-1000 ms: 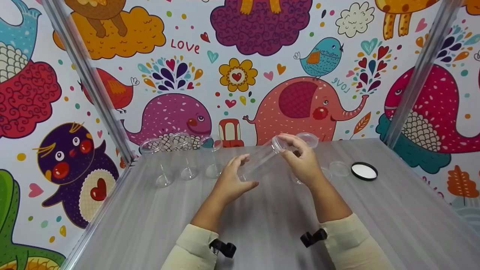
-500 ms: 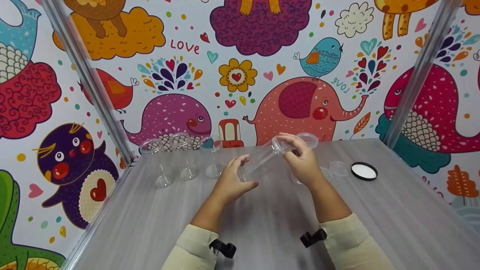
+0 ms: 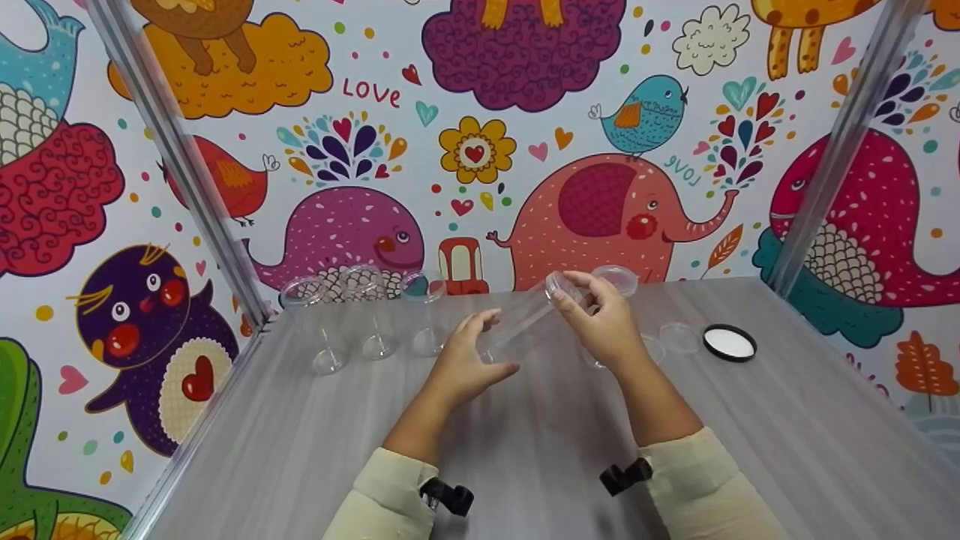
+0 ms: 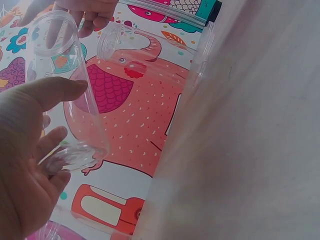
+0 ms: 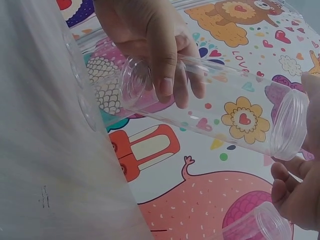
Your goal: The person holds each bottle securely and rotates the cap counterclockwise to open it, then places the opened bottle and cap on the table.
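A clear plastic jar (image 3: 521, 321) is held tilted above the table, its ridged end up and to the right. My left hand (image 3: 463, 361) grips the lower end, thumb on one side and fingers on the other. At the ridged end, my right hand (image 3: 606, 324) curls its fingers and thumb about the rim. The left wrist view shows the jar's round base (image 4: 75, 157) by the left fingertips. In the right wrist view the see-through body (image 5: 215, 107) appears empty, and the right fingers (image 5: 287, 182) touch the ridged end.
Three clear jars stand upright at the back left, the nearest one (image 3: 328, 362) furthest left. Another jar (image 3: 618, 280) stands behind my right hand. To its right lie a clear disc (image 3: 679, 337) and a white disc with a black rim (image 3: 729, 343). A patterned wall backs the table.
My right fingers and thumb have shifted around the jar's ridged end, the thumb now higher on the rim. The left hand and the jar stay nearly in place.
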Motion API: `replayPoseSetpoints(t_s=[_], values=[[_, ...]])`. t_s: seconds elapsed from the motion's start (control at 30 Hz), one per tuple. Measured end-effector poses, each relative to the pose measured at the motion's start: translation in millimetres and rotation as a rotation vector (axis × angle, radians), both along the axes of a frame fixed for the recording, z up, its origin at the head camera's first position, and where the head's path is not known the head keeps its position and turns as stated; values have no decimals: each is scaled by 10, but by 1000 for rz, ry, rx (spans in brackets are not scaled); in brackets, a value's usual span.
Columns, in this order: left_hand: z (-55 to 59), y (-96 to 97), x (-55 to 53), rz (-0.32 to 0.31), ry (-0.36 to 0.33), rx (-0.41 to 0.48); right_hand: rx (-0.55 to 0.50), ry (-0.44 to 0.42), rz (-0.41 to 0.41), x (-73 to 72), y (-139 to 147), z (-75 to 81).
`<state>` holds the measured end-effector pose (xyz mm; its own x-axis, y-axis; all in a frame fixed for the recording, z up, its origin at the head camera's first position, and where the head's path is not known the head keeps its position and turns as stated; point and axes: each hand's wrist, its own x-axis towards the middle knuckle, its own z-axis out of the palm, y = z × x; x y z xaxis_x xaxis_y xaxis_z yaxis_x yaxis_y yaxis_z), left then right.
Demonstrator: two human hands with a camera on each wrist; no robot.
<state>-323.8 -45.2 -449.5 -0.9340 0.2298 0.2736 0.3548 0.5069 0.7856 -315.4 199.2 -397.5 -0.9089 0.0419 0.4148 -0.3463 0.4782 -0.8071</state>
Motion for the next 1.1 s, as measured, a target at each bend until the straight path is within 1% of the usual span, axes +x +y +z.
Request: replayPoseSetpoints(t_s=[0.13, 0.27, 0.47, 0.63, 0.77, 0.9, 1.1], values=[[-3, 0, -1, -2, -1, 3, -17, -4, 18, 9, 3, -2], [-1, -3, 8, -2, -7, 8, -45, 4, 53, 4, 15, -9], [10, -2, 21, 1, -18, 27, -110, 39, 136, 3, 10, -7], [10, 4, 13, 7, -20, 19, -152, 69, 170, 0, 8, -17], [11, 7, 14, 9, -25, 18, -176, 93, 190, 6, 8, -20], [12, 3, 16, 3, -25, 26, -184, 99, 196, 11, 1, -18], [12, 0, 19, 2, -22, 27, -163, 117, 175, 4, 6, -13]])
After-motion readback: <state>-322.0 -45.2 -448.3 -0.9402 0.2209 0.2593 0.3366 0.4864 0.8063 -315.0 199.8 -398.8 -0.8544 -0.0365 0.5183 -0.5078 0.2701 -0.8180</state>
